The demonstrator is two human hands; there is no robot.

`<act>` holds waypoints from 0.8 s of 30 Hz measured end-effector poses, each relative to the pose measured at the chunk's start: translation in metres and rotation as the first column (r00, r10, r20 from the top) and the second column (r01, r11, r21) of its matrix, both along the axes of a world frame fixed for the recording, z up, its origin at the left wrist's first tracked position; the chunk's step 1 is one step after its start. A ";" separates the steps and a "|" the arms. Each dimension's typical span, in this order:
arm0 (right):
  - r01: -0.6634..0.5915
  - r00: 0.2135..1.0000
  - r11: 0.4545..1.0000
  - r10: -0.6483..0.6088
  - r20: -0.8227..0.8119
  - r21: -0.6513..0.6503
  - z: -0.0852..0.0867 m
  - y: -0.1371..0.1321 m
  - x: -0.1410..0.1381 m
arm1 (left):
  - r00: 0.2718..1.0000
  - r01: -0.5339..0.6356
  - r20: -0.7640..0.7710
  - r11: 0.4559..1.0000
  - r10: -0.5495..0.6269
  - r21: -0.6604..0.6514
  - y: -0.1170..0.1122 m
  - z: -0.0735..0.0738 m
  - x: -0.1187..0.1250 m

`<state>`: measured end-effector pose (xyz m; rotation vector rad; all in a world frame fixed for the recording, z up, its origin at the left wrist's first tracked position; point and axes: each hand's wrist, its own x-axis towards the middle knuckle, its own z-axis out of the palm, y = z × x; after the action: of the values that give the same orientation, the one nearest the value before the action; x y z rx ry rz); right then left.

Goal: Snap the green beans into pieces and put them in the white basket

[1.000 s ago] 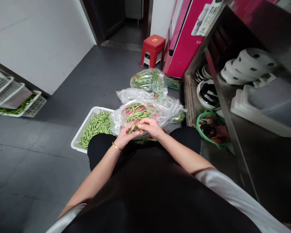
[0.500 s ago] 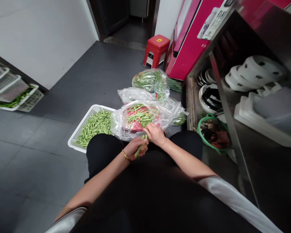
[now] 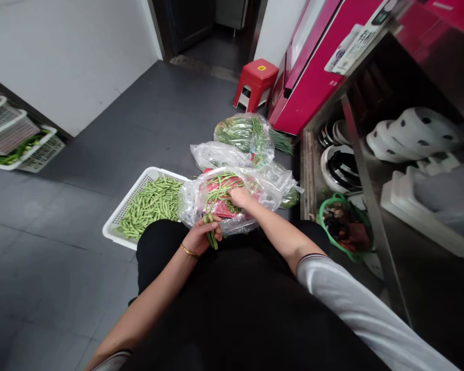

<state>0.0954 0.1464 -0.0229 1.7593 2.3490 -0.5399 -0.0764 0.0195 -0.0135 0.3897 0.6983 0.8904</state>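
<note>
The grey floor (image 3: 62, 206) fills the left of the frame, and your dark lap takes the bottom centre; just above your lap, at mid-frame, sits the clear plastic bag (image 3: 201, 198) of long green beans (image 3: 220, 186), with a red patch showing through it; to its left, touching the bag's edge, lies the white slotted basket (image 3: 118, 219) heaped with short cut bean pieces (image 3: 150, 203); further up the frame lie two more clear bags, and beyond them a red stool (image 3: 257, 80); on the right a green basket (image 3: 342, 224) sits under the metal shelving; your hands are apart; your right hand (image 3: 239, 197) is inside the mouth of the bag, resting on the beans, whether it has closed on any you cannot tell; your left hand (image 3: 203, 237) is lower, at the bag's near edge, closed around a small bunch of beans (image 3: 211, 234) whose long axis runs down toward your lap; so the loose beans lie up-frame from your left hand, and the right is the nearer one.
</note>
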 end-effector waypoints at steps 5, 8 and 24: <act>0.131 0.947 0.981 -0.080 -0.312 0.145 0.027 -0.026 0.023 | 0.995 -0.002 -0.099 0.990 -0.012 -0.140 0.005 -0.002 0.010; 0.258 0.593 0.966 -0.180 -0.785 -0.026 0.041 -0.071 0.032 | 0.987 -0.025 -0.160 0.987 -0.001 -0.161 0.008 0.002 0.023; -0.164 0.630 0.926 -0.167 -0.758 -0.340 0.057 -0.135 0.049 | 0.919 0.158 -0.386 0.970 -0.077 0.184 -0.019 0.034 0.017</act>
<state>0.1449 0.0115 0.0336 1.4907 2.4145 -1.9672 -0.0596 0.0007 0.0206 0.8019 0.9245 0.7834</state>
